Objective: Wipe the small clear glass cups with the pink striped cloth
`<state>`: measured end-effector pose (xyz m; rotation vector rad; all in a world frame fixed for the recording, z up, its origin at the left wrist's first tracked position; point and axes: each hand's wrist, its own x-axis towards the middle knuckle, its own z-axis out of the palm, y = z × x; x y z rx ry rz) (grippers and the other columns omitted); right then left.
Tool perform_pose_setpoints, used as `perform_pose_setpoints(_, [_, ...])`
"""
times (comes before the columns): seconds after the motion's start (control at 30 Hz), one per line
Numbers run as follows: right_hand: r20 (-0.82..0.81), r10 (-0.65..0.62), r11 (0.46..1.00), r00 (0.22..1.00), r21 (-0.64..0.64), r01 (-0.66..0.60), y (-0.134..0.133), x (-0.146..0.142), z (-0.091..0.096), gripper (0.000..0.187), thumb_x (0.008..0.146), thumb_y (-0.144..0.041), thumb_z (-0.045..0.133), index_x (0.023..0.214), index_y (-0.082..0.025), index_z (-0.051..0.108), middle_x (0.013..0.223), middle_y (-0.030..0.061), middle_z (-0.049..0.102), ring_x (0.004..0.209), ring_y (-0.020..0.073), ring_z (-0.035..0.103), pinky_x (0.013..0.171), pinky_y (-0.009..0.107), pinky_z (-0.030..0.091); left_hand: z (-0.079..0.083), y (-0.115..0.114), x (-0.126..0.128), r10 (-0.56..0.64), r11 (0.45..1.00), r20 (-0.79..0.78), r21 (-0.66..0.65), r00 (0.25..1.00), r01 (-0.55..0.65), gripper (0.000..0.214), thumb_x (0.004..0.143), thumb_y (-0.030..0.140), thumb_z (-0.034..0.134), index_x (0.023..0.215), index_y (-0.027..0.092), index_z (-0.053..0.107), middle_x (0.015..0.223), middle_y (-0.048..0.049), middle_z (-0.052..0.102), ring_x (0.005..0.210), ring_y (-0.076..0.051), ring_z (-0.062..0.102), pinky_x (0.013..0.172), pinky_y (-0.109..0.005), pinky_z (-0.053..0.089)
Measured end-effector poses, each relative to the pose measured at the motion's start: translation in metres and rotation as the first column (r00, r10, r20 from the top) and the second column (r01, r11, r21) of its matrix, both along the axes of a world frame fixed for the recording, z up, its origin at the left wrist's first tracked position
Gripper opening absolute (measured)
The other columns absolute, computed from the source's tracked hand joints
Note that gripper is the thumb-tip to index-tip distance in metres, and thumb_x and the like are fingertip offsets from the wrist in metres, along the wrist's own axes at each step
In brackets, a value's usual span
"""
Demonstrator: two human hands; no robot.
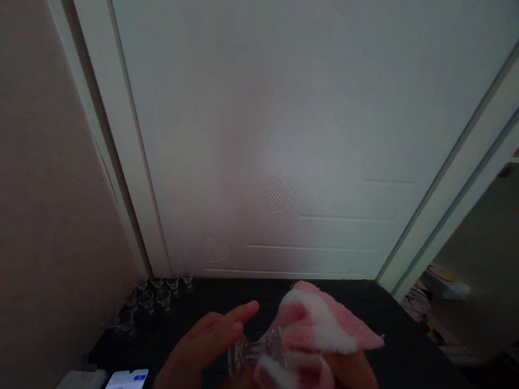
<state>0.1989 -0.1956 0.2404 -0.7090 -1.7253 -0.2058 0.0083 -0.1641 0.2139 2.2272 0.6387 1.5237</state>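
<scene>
My left hand [200, 354] holds the foot and stem of a small clear stemmed glass [251, 351], with its index finger stretched out above it. My right hand [351, 387] grips a pink and white fluffy cloth [319, 341] that is wrapped over the bowl of the glass. Both hands are low in the view, over a dark surface [408, 368]. The bowl of the glass is mostly hidden by the cloth.
Several small clear glasses [153, 297] stand in the back left corner of the dark surface. A lit phone [125, 384] lies at the bottom left. A white door [284, 129] with heart marks stands behind. Shelves with clutter [443, 285] are at the right.
</scene>
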Motion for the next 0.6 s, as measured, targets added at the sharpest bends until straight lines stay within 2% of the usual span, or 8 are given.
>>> perform_pose_setpoints(0.13, [0.051, -0.100, 0.995, 0.994, -0.008, 0.101, -0.001, -0.003, 0.002, 0.043, 0.107, -0.039, 0.035, 0.078, -0.025, 0.062, 0.063, -0.0022, 0.073, 0.052, 0.0150, 0.068, 0.057, 0.024, 0.055, 0.003, -0.005, 0.007, 0.073, 0.997, 0.016, -0.015, 0.997, -0.073, 0.034, 0.089, 0.036, 0.073, 0.122, 0.028, 0.071, 0.111, -0.0087, 0.082, 0.075, -0.021, 0.079, 0.074, -0.032, 0.065])
perform_pose_setpoints(0.27, [0.065, -0.126, 0.992, 0.990, -0.003, 0.126, 0.000, -0.002, -0.002, 0.048, 0.107, -0.041, 0.034, 0.074, -0.025, 0.065, 0.063, -0.0001, 0.074, 0.053, 0.0159, 0.068, 0.055, 0.025, 0.054, -0.001, -0.009, 0.014, 0.139, 0.990, 0.082, -0.005, 0.987, -0.139, 0.029, 0.092, 0.041, 0.068, 0.118, 0.028, 0.073, 0.108, -0.0082, 0.082, 0.076, -0.021, 0.078, 0.079, -0.033, 0.064])
perform_pose_setpoints(0.4, [0.028, -0.059, 0.997, 0.998, -0.045, 0.061, 0.001, 0.012, -0.027, 0.030, 0.103, -0.038, 0.048, 0.087, -0.029, 0.072, 0.063, -0.0015, 0.075, 0.049, 0.0169, 0.064, 0.045, 0.026, 0.048, -0.003, -0.011, 0.017, 0.154, 0.988, 0.093, -0.007, 0.984, -0.154, 0.031, 0.093, 0.042, 0.066, 0.121, 0.029, 0.071, 0.103, -0.0062, 0.083, 0.080, -0.022, 0.078, 0.083, -0.035, 0.062])
perform_pose_setpoints(0.47, [-0.010, -0.084, 0.994, 0.996, -0.064, 0.083, 0.000, 0.021, -0.044, 0.018, 0.098, -0.038, 0.059, 0.094, -0.031, 0.075, 0.061, -0.0015, 0.074, 0.048, 0.0186, 0.064, 0.044, 0.027, 0.048, -0.003, -0.011, 0.018, 0.146, 0.989, 0.091, -0.009, 0.985, -0.146, 0.031, 0.093, 0.042, 0.065, 0.121, 0.030, 0.071, 0.103, -0.0054, 0.082, 0.078, -0.021, 0.077, 0.080, -0.033, 0.062])
perform_pose_setpoints(0.53, [-0.021, -0.090, 0.994, 0.996, -0.070, 0.088, -0.001, 0.028, -0.057, 0.014, 0.095, -0.038, 0.063, 0.099, -0.032, 0.076, 0.063, -0.0004, 0.075, 0.048, 0.0196, 0.065, 0.043, 0.028, 0.048, -0.003, -0.010, 0.018, 0.144, 0.990, 0.089, -0.015, 0.986, -0.143, 0.031, 0.093, 0.043, 0.065, 0.120, 0.030, 0.072, 0.101, -0.0048, 0.082, 0.076, -0.021, 0.076, 0.077, -0.032, 0.063])
perform_pose_setpoints(0.6, [-0.029, -0.076, 0.994, 0.997, -0.086, 0.073, -0.001, 0.029, -0.060, 0.018, 0.096, -0.039, 0.062, 0.108, -0.033, 0.075, 0.067, 0.0000, 0.077, 0.049, 0.0194, 0.067, 0.044, 0.027, 0.050, -0.002, -0.011, 0.017, 0.151, 0.989, 0.089, -0.021, 0.985, -0.150, 0.031, 0.093, 0.044, 0.065, 0.120, 0.031, 0.072, 0.098, -0.0042, 0.082, 0.074, -0.021, 0.075, 0.074, -0.031, 0.062])
